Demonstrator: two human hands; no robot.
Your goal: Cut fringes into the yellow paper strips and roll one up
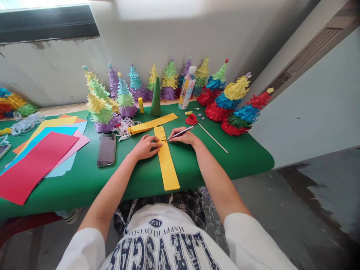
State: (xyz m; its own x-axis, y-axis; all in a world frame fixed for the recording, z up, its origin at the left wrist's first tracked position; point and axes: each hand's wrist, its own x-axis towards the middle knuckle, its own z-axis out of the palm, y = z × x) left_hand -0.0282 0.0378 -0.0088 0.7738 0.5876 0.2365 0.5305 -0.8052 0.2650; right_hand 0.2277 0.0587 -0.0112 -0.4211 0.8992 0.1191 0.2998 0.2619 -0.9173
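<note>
A yellow paper strip (168, 170) lies lengthwise before me on the green table, with short slits along the right edge of its far part. Fingers spread, my left hand (146, 147) presses on the strip from its left side. My right hand (182, 135) grips a slim silver pen-like craft knife (184, 132), its tip touching the strip's right edge by the slits. Just beyond lies another yellow strip (154, 123), set crosswise, with a cut edge. A red fringed paper ring (191, 119) and a thin wooden stick (213, 138) are right of my right hand.
Several fringed paper trees (170, 80) line the back, around a bare green cone (156, 98), a glue stick (141, 105) and a bottle (187, 89). To the left are a phone (106, 150), paper shreds (125, 127) and coloured sheets (39, 165). The table edge (273, 162) ends at right.
</note>
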